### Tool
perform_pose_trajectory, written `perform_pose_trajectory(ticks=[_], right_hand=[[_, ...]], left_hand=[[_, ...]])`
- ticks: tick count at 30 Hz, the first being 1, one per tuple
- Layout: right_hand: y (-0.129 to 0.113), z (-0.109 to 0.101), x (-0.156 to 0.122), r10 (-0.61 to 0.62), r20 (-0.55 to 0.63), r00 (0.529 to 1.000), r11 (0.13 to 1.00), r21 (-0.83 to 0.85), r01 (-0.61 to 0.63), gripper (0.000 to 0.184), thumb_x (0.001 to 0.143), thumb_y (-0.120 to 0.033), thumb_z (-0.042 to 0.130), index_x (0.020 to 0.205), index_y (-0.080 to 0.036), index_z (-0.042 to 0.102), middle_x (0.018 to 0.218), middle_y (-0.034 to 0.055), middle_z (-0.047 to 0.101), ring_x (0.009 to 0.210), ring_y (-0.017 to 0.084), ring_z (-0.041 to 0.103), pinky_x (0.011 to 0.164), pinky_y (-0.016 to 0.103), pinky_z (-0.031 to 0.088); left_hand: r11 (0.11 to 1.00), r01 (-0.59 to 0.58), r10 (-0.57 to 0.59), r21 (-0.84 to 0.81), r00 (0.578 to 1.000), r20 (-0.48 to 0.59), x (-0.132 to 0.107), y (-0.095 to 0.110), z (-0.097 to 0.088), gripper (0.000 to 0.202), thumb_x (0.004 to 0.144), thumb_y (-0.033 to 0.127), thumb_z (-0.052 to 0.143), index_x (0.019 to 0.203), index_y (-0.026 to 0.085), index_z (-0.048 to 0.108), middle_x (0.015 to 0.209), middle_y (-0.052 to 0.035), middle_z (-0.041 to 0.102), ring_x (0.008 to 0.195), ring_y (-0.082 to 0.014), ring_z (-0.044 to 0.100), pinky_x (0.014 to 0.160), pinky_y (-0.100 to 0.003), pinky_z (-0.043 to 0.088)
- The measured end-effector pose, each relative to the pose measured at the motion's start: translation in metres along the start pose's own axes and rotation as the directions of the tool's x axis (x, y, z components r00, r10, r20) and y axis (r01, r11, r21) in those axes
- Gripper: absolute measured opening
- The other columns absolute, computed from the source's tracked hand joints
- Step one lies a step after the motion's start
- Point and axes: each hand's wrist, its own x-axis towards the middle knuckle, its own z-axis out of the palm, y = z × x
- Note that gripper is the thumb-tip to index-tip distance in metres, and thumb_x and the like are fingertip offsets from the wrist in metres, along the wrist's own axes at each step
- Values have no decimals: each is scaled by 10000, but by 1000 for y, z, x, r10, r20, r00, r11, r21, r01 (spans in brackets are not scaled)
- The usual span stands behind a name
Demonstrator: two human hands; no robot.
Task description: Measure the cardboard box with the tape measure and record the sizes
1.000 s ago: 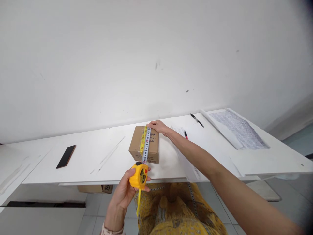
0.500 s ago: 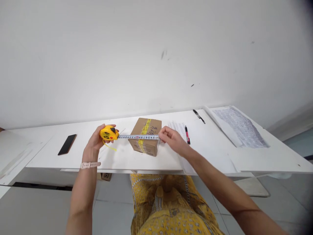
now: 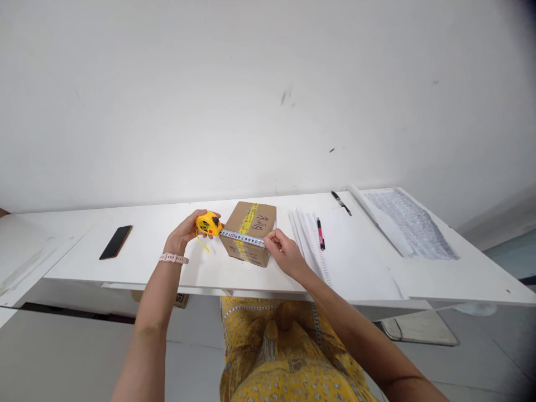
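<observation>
A small brown cardboard box (image 3: 248, 231) with yellow printed tape and dark handwriting stands on the white table. My left hand (image 3: 190, 228) is wrapped round a yellow tape measure (image 3: 208, 223), just off the box's left edge. From its case the blade (image 3: 243, 238) runs across the box along the front top edge. At the box's right corner, my right hand (image 3: 282, 250) pinches the blade's free end; the fingers hide the tip. A yellow wrist strap (image 3: 204, 243) dangles below the case.
On the white table (image 3: 146, 245), a phone (image 3: 116, 242) lies at left. Right of the box are a stack of paper (image 3: 355, 257), a red-and-black pen (image 3: 320, 233), a black pen (image 3: 341, 203) and a written sheet (image 3: 408, 223). Behind rises a wall (image 3: 209, 111).
My left hand has moved right with the tape measure case, up close to the box, so less blade is out. My right hand has shifted slightly left and down with the blade's end.
</observation>
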Motion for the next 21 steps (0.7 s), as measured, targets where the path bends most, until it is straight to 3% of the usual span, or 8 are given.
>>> perform_pose_trajectory(ticks=[7, 16, 21], right_hand=[[12, 2, 5, -35, 16, 999, 996, 87, 34, 236, 904, -465, 517, 898, -230, 535, 614, -60, 434, 582, 137, 412, 574, 278, 310], [23, 6, 0, 8, 15, 1000, 981, 192, -10, 272, 901, -488, 543, 857, -219, 545, 659, -41, 470, 602, 132, 402, 568, 276, 303], [24, 6, 2, 17, 25, 1000, 977, 212, -22, 281, 895, -491, 556, 842, -215, 546, 645, -43, 461, 598, 130, 394, 564, 273, 298]], left_hand=[[1000, -7, 6, 16, 1000, 25, 5, -3, -3, 509, 869, 474, 528, 1154, 83, 683, 996, -197, 765, 719, -265, 728, 445, -251, 487], [999, -26, 24, 38, 998, 55, 2, -4, 2, 506, 838, 472, 552, 1165, 98, 646, 999, -201, 762, 732, -271, 730, 478, -259, 496], [997, -41, 35, 70, 996, 81, -2, -2, 4, 492, 828, 477, 587, 1168, 122, 618, 1036, -197, 756, 607, -214, 701, 397, -219, 406]])
